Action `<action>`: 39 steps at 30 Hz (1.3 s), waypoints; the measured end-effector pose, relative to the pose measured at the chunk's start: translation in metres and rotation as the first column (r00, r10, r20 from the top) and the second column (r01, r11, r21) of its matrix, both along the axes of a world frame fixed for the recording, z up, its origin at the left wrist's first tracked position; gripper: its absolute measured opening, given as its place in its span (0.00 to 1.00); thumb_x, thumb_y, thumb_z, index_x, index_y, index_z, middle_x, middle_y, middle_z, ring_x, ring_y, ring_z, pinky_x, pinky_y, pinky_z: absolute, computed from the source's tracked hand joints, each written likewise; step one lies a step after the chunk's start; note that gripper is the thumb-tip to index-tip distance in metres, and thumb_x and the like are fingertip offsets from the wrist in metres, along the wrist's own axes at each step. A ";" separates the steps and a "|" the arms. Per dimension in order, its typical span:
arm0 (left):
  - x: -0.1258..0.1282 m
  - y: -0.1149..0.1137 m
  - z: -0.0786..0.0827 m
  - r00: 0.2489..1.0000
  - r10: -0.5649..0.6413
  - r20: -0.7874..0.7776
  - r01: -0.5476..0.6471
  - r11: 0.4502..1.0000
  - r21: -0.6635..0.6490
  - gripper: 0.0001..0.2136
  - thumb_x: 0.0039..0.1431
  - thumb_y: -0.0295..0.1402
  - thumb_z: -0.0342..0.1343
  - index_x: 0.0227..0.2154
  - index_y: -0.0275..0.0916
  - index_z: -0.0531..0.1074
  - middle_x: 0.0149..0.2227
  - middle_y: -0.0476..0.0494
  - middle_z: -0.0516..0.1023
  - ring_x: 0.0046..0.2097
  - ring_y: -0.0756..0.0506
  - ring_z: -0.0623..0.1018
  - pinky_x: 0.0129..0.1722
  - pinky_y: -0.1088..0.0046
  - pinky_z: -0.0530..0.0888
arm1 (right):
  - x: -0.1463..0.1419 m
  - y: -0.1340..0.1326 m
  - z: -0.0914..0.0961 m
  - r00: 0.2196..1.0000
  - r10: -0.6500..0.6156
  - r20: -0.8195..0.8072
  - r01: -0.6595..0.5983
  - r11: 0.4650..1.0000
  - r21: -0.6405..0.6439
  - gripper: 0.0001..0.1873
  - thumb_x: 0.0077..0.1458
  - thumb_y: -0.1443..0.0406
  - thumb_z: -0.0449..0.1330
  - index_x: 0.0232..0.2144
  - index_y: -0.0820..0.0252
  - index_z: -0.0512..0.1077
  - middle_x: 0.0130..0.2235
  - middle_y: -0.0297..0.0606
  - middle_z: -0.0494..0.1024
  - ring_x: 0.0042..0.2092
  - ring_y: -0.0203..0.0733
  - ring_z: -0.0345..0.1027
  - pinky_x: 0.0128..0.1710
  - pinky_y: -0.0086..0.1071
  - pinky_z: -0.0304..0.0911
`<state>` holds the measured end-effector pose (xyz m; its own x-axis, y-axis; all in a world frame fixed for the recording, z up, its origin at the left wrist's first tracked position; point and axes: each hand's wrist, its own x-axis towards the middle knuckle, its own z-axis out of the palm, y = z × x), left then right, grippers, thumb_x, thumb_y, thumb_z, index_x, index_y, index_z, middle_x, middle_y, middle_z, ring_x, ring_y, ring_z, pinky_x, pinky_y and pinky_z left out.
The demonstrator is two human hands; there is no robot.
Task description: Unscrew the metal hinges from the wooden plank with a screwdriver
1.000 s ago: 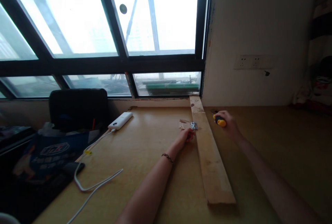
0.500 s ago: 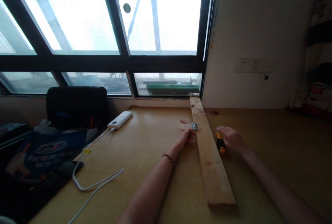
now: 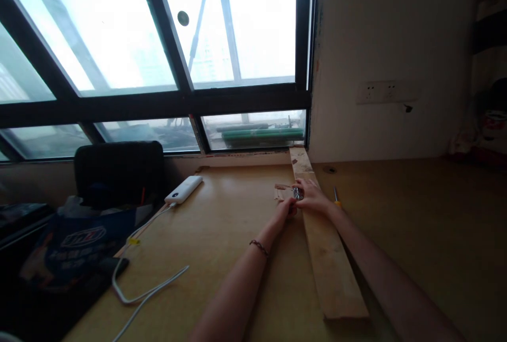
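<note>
A long wooden board [image 3: 330, 262] lies on the table, pointing toward the window. Against its left edge rests a small wood piece [image 3: 282, 193], and a silver metal hinge [image 3: 298, 193] spans the two. My left hand [image 3: 285, 206] is closed, its fingers pinching the near side of the hinge. From the right, my right hand [image 3: 312, 196] reaches over the board with thumb and fingers closed around the hinge, covering part of it. A screwdriver [image 3: 337, 203] with a yellow and black handle lies right of the board, its handle mostly hidden behind my right forearm.
A white power bank [image 3: 184, 189] with a white cable [image 3: 152, 282] sits toward the table's left edge. Past that edge are a black chair [image 3: 119, 170] and a blue bag [image 3: 87, 239]. The window [image 3: 245, 99] and a wall with a socket panel [image 3: 380, 92] border the table's back.
My right hand has left the screwdriver, which stays on the table, and moved left onto the hinge. The left hand keeps its place at the hinge. The camera view has shifted slightly.
</note>
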<state>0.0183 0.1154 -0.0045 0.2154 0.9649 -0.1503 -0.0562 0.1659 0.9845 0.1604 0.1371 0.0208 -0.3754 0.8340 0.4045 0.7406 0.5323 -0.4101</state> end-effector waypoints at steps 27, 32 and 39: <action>0.016 -0.036 0.035 0.472 0.718 -0.511 -0.075 0.610 0.789 0.04 0.49 0.36 0.55 0.26 0.48 0.75 0.46 0.48 0.70 0.58 0.39 0.54 0.54 0.48 0.40 | -0.001 -0.004 0.004 1.000 -0.008 0.027 0.007 0.999 0.041 0.26 0.38 0.58 0.63 0.42 0.59 0.69 0.46 0.42 0.68 0.46 0.47 0.62 0.51 0.43 0.48; 0.017 -0.038 0.045 0.500 0.734 -0.461 -0.094 0.575 0.813 0.04 0.50 0.36 0.55 0.27 0.48 0.75 0.43 0.49 0.73 0.56 0.41 0.58 0.55 0.49 0.39 | -0.002 -0.006 0.006 0.999 0.003 0.044 -0.004 0.999 0.037 0.27 0.37 0.57 0.64 0.42 0.59 0.69 0.44 0.41 0.69 0.45 0.47 0.62 0.52 0.44 0.48; 0.002 -0.005 0.054 0.745 0.626 -0.228 -0.346 0.656 0.670 0.10 0.54 0.36 0.47 0.32 0.38 0.70 0.32 0.43 0.75 0.31 0.49 0.73 0.34 0.73 0.67 | -0.001 -0.004 0.005 1.000 -0.016 0.026 0.015 1.000 0.027 0.34 0.31 0.51 0.66 0.42 0.59 0.69 0.46 0.42 0.68 0.46 0.48 0.62 0.53 0.47 0.46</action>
